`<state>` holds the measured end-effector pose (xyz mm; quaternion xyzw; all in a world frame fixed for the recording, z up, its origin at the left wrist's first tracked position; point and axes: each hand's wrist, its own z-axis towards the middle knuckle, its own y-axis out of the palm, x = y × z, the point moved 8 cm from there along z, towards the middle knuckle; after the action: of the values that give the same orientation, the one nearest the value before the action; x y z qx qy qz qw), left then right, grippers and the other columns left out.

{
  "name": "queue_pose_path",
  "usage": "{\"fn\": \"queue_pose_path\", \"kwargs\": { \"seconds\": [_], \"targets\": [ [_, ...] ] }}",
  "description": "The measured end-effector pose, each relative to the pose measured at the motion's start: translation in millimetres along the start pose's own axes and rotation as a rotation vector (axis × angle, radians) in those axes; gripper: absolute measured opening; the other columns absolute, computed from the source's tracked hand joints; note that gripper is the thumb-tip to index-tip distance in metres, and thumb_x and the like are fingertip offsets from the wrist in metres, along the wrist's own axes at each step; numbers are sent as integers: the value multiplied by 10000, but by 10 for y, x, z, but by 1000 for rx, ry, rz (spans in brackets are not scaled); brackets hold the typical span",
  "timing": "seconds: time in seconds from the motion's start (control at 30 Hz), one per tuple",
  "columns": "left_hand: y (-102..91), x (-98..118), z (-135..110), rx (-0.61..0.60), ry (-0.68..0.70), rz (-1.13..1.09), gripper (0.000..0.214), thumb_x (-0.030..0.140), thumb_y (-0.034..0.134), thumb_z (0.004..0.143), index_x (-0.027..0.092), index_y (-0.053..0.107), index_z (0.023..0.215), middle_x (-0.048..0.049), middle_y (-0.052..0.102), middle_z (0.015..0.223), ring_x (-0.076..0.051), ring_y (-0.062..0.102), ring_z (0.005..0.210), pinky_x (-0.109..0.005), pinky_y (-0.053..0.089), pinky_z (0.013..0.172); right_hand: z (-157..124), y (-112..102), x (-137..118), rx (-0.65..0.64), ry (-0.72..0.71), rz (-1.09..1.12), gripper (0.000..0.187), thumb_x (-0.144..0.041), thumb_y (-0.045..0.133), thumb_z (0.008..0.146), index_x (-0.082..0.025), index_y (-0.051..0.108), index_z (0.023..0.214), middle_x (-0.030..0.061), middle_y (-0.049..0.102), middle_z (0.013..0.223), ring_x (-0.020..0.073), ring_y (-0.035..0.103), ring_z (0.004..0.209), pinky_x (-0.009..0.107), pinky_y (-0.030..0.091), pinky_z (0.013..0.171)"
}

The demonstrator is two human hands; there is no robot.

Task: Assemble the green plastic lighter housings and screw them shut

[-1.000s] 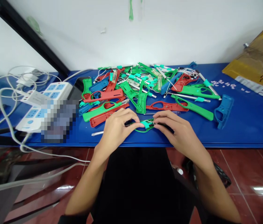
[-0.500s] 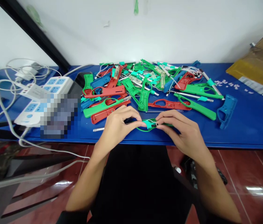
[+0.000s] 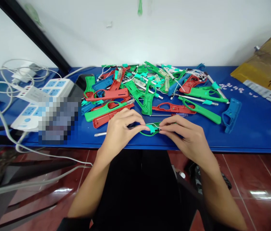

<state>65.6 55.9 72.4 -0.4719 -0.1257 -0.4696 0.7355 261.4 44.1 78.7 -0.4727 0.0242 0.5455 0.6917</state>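
Near the front edge of the blue table, between both hands, is a green lighter shell half with a looped handle. In it sit a teal trigger and a thin white wire. My left hand pinches the left side at the trigger, thumb and forefinger closed. From the right, my right hand has its thumb and fingertips pressed together at the wire's end and the shell. Its fingers cover the shell's right part. A screwdriver lies just behind the hands, and a metal tube by my left wrist.
A heap of red, green and blue lighter shells with tubes and clear tanks lies behind. To the left are a white power strip, cables and a blurred-out phone. A taped cardboard box stands right; a blue shell lies nearer.
The right fingertips have shifted slightly at the wire, and more of the shell's inside shows between the hands. The whole view has moved a little. Both hands keep their hold.
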Motion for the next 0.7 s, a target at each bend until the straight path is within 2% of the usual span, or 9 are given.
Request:
{"fn": "queue_pose_path", "kwargs": {
  "seconds": [0.1, 0.23, 0.43, 0.7],
  "targets": [
    [-6, 2, -8, 23, 29, 41, 203, 373, 820, 1014, 223, 800, 879, -15, 811, 940, -188, 685, 864, -375, 514, 861, -5, 29, 11, -16, 0, -58, 106, -134, 716, 1067, -216, 782, 1078, 58, 806, 1136, 188, 784, 997, 321, 634, 913],
    [-18, 46, -11, 54, 97, 134, 132, 343, 844, 982, 227, 839, 920, -53, 818, 1135, -222, 649, 954, -401, 536, 880, -9, 62, 43, -37, 6, -132, 116, -154, 696, 1083, -224, 787, 1087, 65, 814, 1139, 212, 791, 1004, 348, 635, 898],
    [-25, 146, -40, 7, 104, 242, 94, 308, 804, 1013, 230, 844, 979, -69, 798, 1261, -272, 681, 1132, -470, 539, 994, -19, 46, 13, -12, -35, -117, 135, -129, 712, 1067, -223, 787, 1130, 77, 816, 1147, 214, 792, 997, 359, 640, 914],
    [27, 189, -145, -14, 86, 302, 90, 265, 739, 1062, 204, 783, 1014, -86, 771, 1327, -260, 647, 1071, -456, 532, 941, -41, 62, -5, -66, -28, -80, 139, -121, 710, 1068, -229, 769, 1133, 66, 807, 1160, 202, 777, 1019, 360, 638, 931]
  ]
}}
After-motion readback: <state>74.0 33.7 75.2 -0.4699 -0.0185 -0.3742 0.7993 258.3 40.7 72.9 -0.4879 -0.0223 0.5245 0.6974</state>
